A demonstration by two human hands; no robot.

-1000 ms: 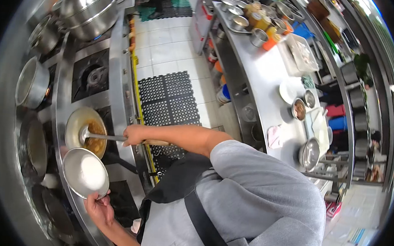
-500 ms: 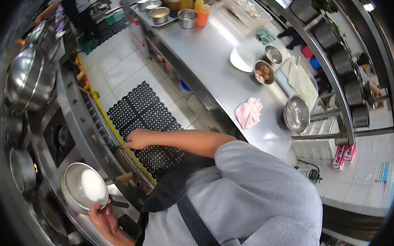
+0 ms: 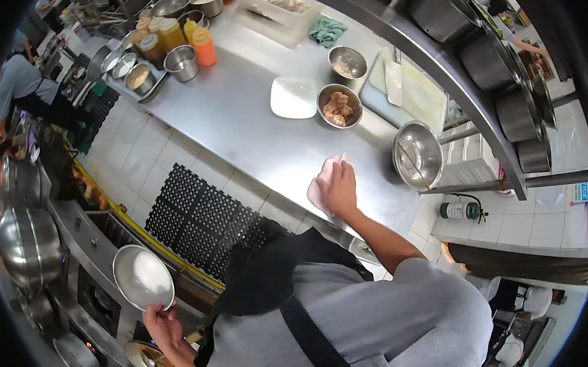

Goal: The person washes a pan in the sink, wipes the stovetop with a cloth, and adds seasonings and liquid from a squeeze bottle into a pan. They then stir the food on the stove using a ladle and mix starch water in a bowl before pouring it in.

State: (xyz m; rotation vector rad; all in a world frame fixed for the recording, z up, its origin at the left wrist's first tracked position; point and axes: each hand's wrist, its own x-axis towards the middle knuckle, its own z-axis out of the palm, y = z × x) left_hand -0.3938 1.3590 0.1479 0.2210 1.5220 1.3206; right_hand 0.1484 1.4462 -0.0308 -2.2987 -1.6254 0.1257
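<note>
My left hand (image 3: 165, 324) grips the rim of a round metal bowl (image 3: 131, 288), tilted over the stove side. Inside the bowl is a bright white patch; whether it is contents or glare I cannot tell. On the steel table's near part, my right hand (image 3: 343, 186) lies over a pink cloth (image 3: 320, 188), fingers curled onto it. Farther along the table are a small metal bowl of raw-looking meat (image 3: 339, 109) and a white square plate (image 3: 294, 97).
A large metal bowl (image 3: 417, 155) with a thin stick stands near the table end. A cleaver (image 3: 393, 82) lies on a cutting board (image 3: 417, 100). Squeeze bottles (image 3: 172, 36) stand at the far end. Stove burners (image 3: 98, 303) and a pan (image 3: 145, 357) are left. Another person (image 3: 34, 87) works farther off.
My right hand has left the stove front and reached across to the pink cloth on the table. My body and view have turned toward the table; my left hand still holds the bowl.
</note>
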